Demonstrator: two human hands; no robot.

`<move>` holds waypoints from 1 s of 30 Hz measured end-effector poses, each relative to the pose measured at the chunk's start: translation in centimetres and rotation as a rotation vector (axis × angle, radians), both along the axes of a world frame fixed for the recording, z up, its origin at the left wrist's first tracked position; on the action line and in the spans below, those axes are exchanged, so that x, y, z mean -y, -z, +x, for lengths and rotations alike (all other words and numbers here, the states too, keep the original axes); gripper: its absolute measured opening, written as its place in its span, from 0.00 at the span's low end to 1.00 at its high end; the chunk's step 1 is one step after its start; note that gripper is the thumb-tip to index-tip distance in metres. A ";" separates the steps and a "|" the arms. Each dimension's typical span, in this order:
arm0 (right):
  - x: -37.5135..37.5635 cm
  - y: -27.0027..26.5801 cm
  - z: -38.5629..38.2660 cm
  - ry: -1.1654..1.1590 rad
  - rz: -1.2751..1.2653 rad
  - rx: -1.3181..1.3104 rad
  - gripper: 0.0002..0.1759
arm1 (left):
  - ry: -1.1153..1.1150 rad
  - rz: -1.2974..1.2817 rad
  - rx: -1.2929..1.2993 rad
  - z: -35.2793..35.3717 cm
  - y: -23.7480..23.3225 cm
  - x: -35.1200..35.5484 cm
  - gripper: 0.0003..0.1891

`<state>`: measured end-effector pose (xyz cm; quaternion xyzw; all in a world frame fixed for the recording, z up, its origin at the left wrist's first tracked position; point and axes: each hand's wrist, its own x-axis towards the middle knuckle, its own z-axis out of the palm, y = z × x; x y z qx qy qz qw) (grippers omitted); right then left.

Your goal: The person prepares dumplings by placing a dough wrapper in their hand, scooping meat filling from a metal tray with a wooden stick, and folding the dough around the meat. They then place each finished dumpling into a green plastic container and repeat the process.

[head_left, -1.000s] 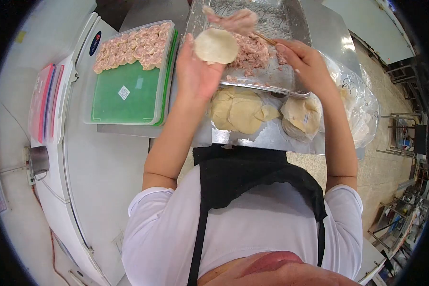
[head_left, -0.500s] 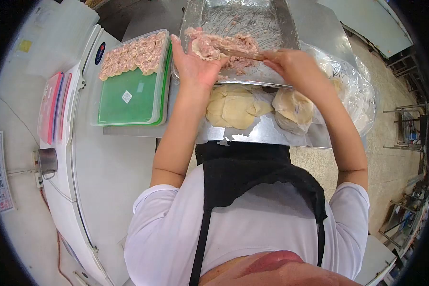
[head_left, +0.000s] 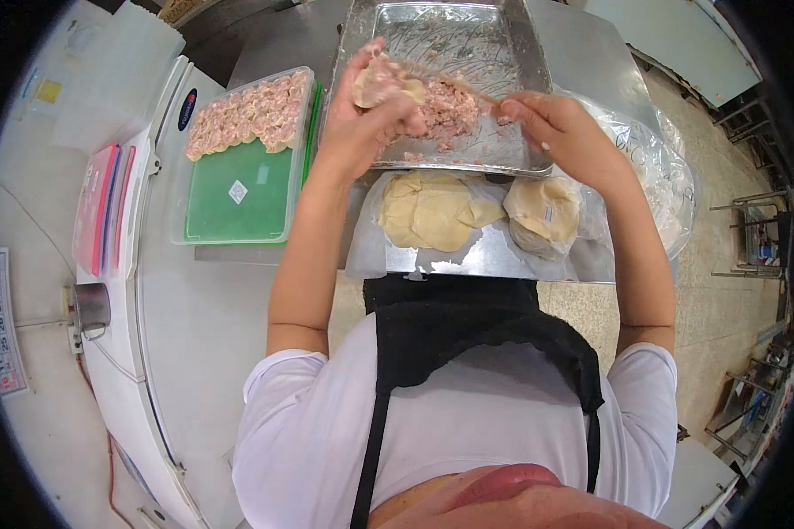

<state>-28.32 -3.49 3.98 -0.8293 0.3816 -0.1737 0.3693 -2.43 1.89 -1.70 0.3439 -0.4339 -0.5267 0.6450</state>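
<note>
We wear white shirt [head_left: 476,432], front lightly creased, cloth plain where seen; short sleeves [head_left: 282,388] loose, ending near elbows, hems white too; over shirt, black apron [head_left: 459,348], dull cloth, bib's upper edge curved and wavy; narrow black straps [head_left: 369,450] running along both sides of our chest; our forearms [head_left: 304,264] bare

Left hand [head_left: 358,128], flat earlier, now curled round wrapper [head_left: 413,89]; once bare, now carrying meat [head_left: 384,79].
</note>
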 end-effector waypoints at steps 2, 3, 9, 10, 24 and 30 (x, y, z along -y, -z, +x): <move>-0.6 -1.0 0.4 -0.032 0.033 -0.059 0.17 | -0.097 -0.106 0.351 0.0 -1.4 -0.3 0.26; -1.0 -1.3 0.6 -0.063 0.066 -0.115 0.18 | -0.192 -0.210 0.706 0.1 -1.6 -0.5 0.28; -1.6 0.3 1.4 -0.182 -0.021 -0.056 0.20 | 0.179 -0.291 0.872 2.8 -1.1 0.1 0.21; -1.1 1.2 1.5 -0.180 -0.021 -0.054 0.20 | 0.181 -0.291 0.874 2.9 -0.7 0.1 0.21; 2.8 6.9 0.6 0.046 -0.825 -0.537 0.14 | -0.156 0.246 0.863 3.2 2.2 0.8 0.19; 1.5 2.2 -2.5 0.085 -0.519 -0.300 0.16 | -0.009 -0.061 0.587 2.6 -1.4 -1.4 0.26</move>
